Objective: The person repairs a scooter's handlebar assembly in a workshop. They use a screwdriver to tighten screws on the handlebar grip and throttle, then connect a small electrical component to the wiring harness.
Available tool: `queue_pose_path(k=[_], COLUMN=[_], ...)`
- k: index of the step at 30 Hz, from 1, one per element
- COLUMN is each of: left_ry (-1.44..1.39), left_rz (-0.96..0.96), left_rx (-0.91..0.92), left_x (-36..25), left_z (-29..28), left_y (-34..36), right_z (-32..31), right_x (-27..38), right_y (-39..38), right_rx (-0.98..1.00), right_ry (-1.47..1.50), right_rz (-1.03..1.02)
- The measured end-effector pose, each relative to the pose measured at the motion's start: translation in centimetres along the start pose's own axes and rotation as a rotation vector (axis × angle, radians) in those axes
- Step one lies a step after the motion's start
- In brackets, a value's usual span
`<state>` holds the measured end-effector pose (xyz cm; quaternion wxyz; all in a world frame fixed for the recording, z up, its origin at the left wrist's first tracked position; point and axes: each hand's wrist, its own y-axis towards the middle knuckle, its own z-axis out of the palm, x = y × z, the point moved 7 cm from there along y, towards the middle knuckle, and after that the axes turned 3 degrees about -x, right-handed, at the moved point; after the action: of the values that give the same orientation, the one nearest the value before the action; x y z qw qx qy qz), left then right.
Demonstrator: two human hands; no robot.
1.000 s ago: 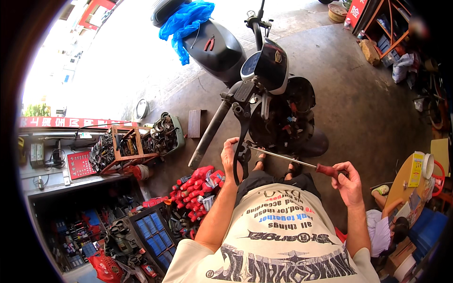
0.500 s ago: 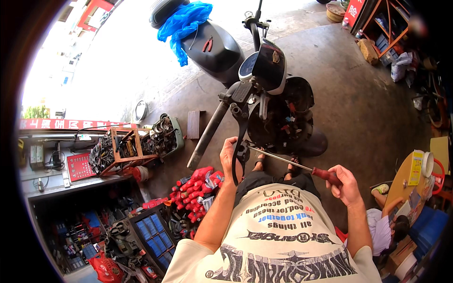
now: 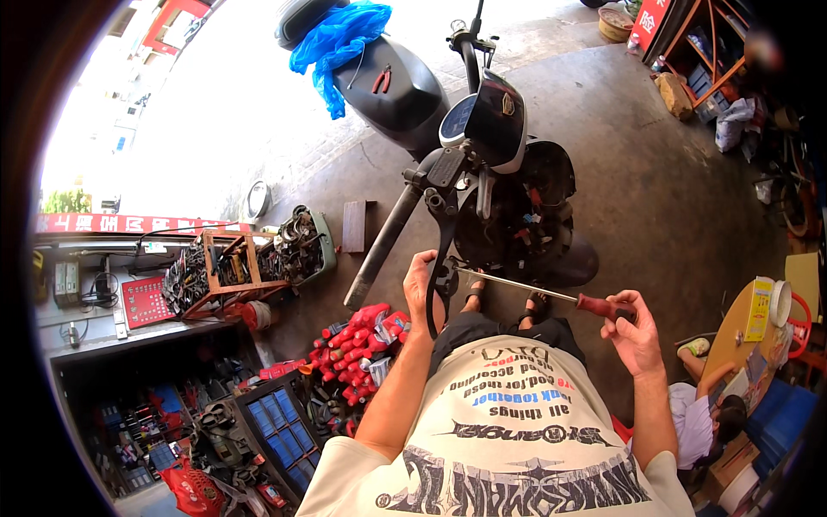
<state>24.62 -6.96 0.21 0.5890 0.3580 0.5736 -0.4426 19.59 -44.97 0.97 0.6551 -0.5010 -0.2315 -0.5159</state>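
Observation:
My right hand [image 3: 636, 336] has its fingers closed round the end of a red-handled screwdriver [image 3: 594, 305]. The long metal shaft points left, its tip at a small dark fitting beside a black curved lever [image 3: 444, 231]. This lever hangs from the bare handlebar tube [image 3: 383, 247] of a scooter. My left hand [image 3: 417, 289] is closed around the lever's lower end, with part of the fingers hidden behind it. Just beyond, the scooter's front [image 3: 517, 202] stands with its cover off, showing wires and connectors.
On the scooter seat [image 3: 392, 95] lie red-handled pliers [image 3: 382, 79] and a blue plastic bag [image 3: 345, 39]. A pile of red-capped bottles [image 3: 349, 353] sits left of my legs. Tool racks [image 3: 233, 267] stand further left. Someone sits by a round table [image 3: 732, 345] at right.
My right-hand fingers have shifted on the screwdriver handle, and the handle has moved slightly right and up. My left hand stays at the lever.

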Motion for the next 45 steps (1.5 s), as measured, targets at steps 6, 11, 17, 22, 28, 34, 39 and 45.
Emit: queue_pose_path(k=[6, 11, 17, 22, 28, 34, 39, 45], left_ry=[0.023, -0.041, 0.027, 0.042, 0.03, 0.006, 0.043, 0.04], left_rz=[-0.028, -0.032, 0.009, 0.037, 0.044, 0.033, 0.004, -0.004], left_rx=[-0.015, -0.016, -0.048, -0.076, -0.082, -0.068, -0.035, -0.022], left_x=[-0.1, -0.2, -0.1, -0.2, -0.7, -0.5, -0.5, -0.7], left_z=[-0.4, -0.2, -0.1, -0.3, 0.0, -0.2, -0.5, -0.3], left_y=[0.0, -0.1, 0.1, 0.2, 0.1, 0.1, -0.1, -0.2], right_z=[0.1, 1.7, 0.8, 0.2, -0.1, -0.4, -0.7, 0.9], right_x=[0.8, 1.2, 0.0, 0.0, -0.3, -0.6, -0.4, 0.7], right_y=[-0.3, -0.6, -0.3, -0.1, 0.2, 0.2, -0.1, 0.2], right_rx=[0.179, 0.285, 0.084, 0.349, 0.193, 0.023, 0.362, 0.163], right_ry=[-0.136, 0.185, 0.03, 0.096, 0.099, 0.093, 0.16, 0.1], right_rz=[0.177, 0.431, 0.132, 0.46, 0.291, 0.164, 0.537, 0.327])
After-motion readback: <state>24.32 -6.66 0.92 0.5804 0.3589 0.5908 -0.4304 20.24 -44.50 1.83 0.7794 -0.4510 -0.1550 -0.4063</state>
